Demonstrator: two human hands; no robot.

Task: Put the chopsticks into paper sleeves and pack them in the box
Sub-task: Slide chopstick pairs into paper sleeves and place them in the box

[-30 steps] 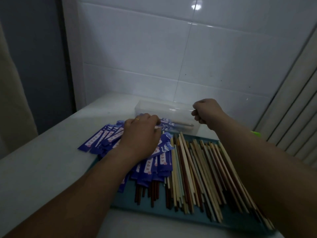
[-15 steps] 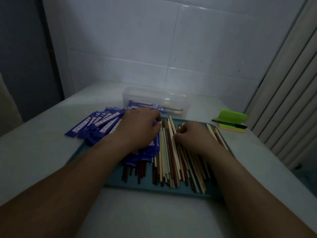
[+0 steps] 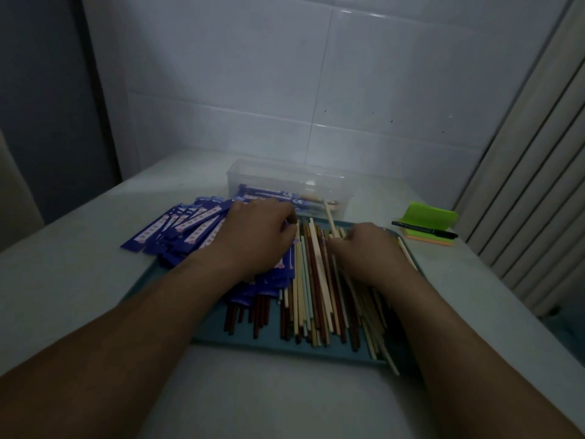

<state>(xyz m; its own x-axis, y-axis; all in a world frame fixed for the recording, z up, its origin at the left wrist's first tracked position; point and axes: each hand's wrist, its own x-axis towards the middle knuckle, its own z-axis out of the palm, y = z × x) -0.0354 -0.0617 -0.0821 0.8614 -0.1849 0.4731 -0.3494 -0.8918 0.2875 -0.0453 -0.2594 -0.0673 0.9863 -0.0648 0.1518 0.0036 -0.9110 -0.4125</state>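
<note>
Several loose chopsticks (image 3: 313,289), pale and dark brown, lie lengthwise on a teal tray (image 3: 269,339). A heap of blue paper sleeves (image 3: 183,228) covers the tray's left part and spills onto the table. My left hand (image 3: 259,236) lies on the sleeves with its fingers curled over one at the heap's right edge. Over the chopsticks, my right hand (image 3: 368,248) pinches a pale chopstick (image 3: 330,218) whose far end sticks up toward the box. The clear plastic box (image 3: 253,174) stands behind the tray with sleeved chopsticks (image 3: 269,196) inside.
A green and orange sticky-note pad (image 3: 432,217) with a black pen (image 3: 424,229) across it sits at the right of the tray. A tiled wall rises behind the box. A ribbed panel runs along the right, and the white table ends at the left.
My right hand came back from the box to the chopstick pile and has lifted one pale chopstick by its end. My left hand stayed on the sleeves. The view tilted down.
</note>
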